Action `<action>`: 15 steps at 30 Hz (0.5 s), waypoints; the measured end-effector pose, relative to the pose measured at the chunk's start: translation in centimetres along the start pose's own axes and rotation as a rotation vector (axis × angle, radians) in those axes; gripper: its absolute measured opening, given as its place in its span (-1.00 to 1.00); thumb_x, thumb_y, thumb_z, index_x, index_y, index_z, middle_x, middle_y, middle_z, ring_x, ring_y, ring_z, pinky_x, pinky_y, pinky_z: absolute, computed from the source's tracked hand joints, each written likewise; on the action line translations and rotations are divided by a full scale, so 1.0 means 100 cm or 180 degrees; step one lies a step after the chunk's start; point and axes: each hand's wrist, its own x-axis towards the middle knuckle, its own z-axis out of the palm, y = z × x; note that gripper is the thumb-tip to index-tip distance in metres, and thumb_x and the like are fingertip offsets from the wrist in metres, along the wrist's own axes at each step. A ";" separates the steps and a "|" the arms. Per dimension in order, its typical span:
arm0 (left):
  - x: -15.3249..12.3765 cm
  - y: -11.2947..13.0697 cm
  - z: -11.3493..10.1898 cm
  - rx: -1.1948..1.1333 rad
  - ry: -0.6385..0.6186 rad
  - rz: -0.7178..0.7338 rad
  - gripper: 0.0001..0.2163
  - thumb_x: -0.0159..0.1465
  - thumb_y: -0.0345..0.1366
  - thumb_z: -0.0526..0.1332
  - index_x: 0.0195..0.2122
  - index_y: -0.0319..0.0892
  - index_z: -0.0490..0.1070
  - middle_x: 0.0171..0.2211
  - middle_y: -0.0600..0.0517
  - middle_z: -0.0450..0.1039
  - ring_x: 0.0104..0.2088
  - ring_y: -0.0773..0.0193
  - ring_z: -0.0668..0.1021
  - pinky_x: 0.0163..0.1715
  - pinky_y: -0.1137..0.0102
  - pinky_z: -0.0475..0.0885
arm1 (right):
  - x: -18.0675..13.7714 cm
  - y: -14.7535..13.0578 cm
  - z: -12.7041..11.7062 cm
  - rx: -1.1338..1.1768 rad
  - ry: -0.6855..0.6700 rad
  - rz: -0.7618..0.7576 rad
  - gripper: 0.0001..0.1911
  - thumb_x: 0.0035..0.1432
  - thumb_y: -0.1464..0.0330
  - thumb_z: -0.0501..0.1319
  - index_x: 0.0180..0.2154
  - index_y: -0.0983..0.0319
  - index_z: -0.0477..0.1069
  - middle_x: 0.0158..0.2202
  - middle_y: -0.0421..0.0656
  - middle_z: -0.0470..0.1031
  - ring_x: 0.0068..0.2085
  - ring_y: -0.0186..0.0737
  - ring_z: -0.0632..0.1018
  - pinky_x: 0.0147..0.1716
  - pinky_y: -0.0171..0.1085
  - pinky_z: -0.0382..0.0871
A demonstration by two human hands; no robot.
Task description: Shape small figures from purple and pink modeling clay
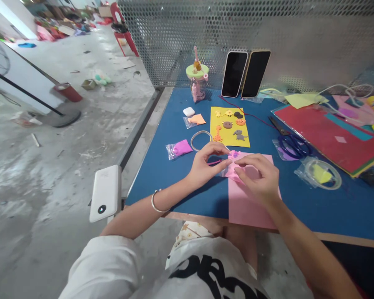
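Above a pink sheet of paper [246, 203] at the blue table's front edge, my two hands are close together. My left hand [207, 164] curves its thumb and fingers at the sheet's upper left corner; what lies between the fingertips is too small to make out. My right hand [260, 174] pinches a bit of pink clay, partly hidden by its fingers. Under the fingertips lies a clear packet of pink clay [233, 175]. Small pink and purple clay shapes [235, 154] sit at the sheet's top edge. A thin magenta stick [214, 162] shows beneath my left hand.
Behind lies a yellow card [230, 139] with clay animals. Packets of magenta clay [182, 147] and orange clay [197, 119] are to the left. Scissors [291, 143], a tape roll [324, 173] and red sheets [327, 133] lie right. Two phones [234, 74] lean against the perforated panel beside a cup [198, 85].
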 end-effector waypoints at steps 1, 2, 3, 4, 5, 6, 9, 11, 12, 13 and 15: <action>-0.001 0.000 0.000 0.0145 0.0022 0.0089 -0.81 0.11 -0.29 0.37 -0.25 -0.17 0.48 -0.26 -0.01 0.44 -0.18 0.31 0.48 -0.18 0.38 0.42 | 0.000 0.000 0.001 0.0015 0.0025 0.0001 -0.93 0.07 0.36 0.31 -0.32 0.16 0.51 -0.36 -0.17 0.55 -0.32 -0.22 0.55 -0.27 -0.20 0.47; -0.002 0.000 0.000 0.0271 0.0037 0.0167 -0.79 0.11 -0.29 0.37 -0.23 -0.17 0.48 -0.26 -0.01 0.45 -0.18 0.30 0.47 -0.20 0.38 0.41 | -0.001 0.001 0.002 0.0025 0.0047 0.0004 -0.93 0.07 0.36 0.31 -0.32 0.15 0.51 -0.37 -0.17 0.55 -0.34 -0.23 0.55 -0.29 -0.21 0.47; -0.002 0.000 0.000 0.0374 0.0048 0.0230 -0.78 0.11 -0.29 0.37 -0.22 -0.17 0.48 -0.26 -0.01 0.45 -0.18 0.30 0.47 -0.21 0.39 0.41 | -0.001 0.001 0.003 0.0026 0.0071 -0.0002 -0.93 0.07 0.37 0.31 -0.32 0.15 0.51 -0.38 -0.17 0.55 -0.35 -0.23 0.55 -0.31 -0.21 0.47; -0.003 0.000 0.001 0.0447 0.0048 0.0274 -0.78 0.11 -0.29 0.38 -0.21 -0.16 0.48 -0.25 -0.01 0.45 -0.18 0.30 0.47 -0.21 0.39 0.40 | -0.002 0.001 0.003 0.0018 0.0095 -0.0009 -0.92 0.06 0.37 0.31 -0.32 0.15 0.52 -0.38 -0.18 0.55 -0.35 -0.24 0.55 -0.32 -0.22 0.48; -0.003 -0.001 0.001 0.0492 0.0038 0.0303 -0.77 0.11 -0.29 0.38 -0.21 -0.16 0.48 -0.25 -0.01 0.45 -0.19 0.30 0.46 -0.22 0.39 0.40 | -0.003 0.002 0.004 0.0003 0.0116 -0.0020 -0.92 0.06 0.37 0.32 -0.32 0.15 0.52 -0.38 -0.18 0.55 -0.36 -0.24 0.55 -0.33 -0.22 0.48; -0.004 -0.001 0.001 0.0514 0.0025 0.0318 -0.77 0.11 -0.30 0.37 -0.21 -0.16 0.48 -0.25 -0.02 0.45 -0.19 0.30 0.46 -0.22 0.38 0.40 | -0.003 0.002 0.005 -0.0016 0.0132 -0.0029 -0.91 0.05 0.38 0.32 -0.32 0.14 0.53 -0.38 -0.18 0.56 -0.36 -0.24 0.56 -0.33 -0.23 0.48; -0.005 -0.002 0.001 0.0517 -0.0009 0.0325 -0.78 0.11 -0.30 0.37 -0.21 -0.17 0.47 -0.25 -0.02 0.44 -0.19 0.30 0.46 -0.21 0.38 0.41 | -0.004 0.002 0.005 -0.0047 0.0144 -0.0047 -0.91 0.04 0.40 0.33 -0.32 0.15 0.53 -0.37 -0.19 0.56 -0.36 -0.26 0.57 -0.32 -0.24 0.49; -0.005 -0.002 0.002 0.0510 -0.0027 0.0314 -0.78 0.12 -0.29 0.37 -0.22 -0.17 0.47 -0.25 -0.02 0.44 -0.19 0.30 0.47 -0.21 0.38 0.42 | -0.004 0.001 0.005 -0.0042 0.0150 -0.0057 -0.91 0.05 0.42 0.32 -0.33 0.15 0.54 -0.38 -0.19 0.56 -0.36 -0.26 0.57 -0.32 -0.25 0.49; -0.005 -0.002 0.002 0.0508 -0.0042 0.0304 -0.78 0.12 -0.28 0.37 -0.22 -0.17 0.47 -0.25 -0.02 0.44 -0.19 0.30 0.47 -0.21 0.38 0.42 | -0.004 0.001 0.005 -0.0044 0.0148 -0.0067 -0.91 0.05 0.42 0.32 -0.33 0.15 0.54 -0.38 -0.20 0.57 -0.36 -0.26 0.57 -0.32 -0.25 0.49; -0.006 -0.002 0.002 0.0507 -0.0058 0.0291 -0.79 0.12 -0.27 0.36 -0.22 -0.17 0.47 -0.25 -0.02 0.44 -0.19 0.30 0.47 -0.21 0.38 0.42 | -0.004 0.001 0.005 -0.0053 0.0146 -0.0067 -0.91 0.06 0.42 0.31 -0.33 0.14 0.54 -0.38 -0.20 0.57 -0.36 -0.26 0.57 -0.32 -0.24 0.49; -0.006 -0.001 0.002 0.0498 -0.0078 0.0261 -0.79 0.12 -0.27 0.36 -0.22 -0.17 0.47 -0.24 -0.03 0.44 -0.20 0.31 0.47 -0.21 0.38 0.42 | -0.004 0.001 0.005 -0.0070 0.0134 -0.0042 -0.91 0.07 0.42 0.29 -0.33 0.13 0.54 -0.38 -0.19 0.57 -0.35 -0.23 0.57 -0.31 -0.22 0.50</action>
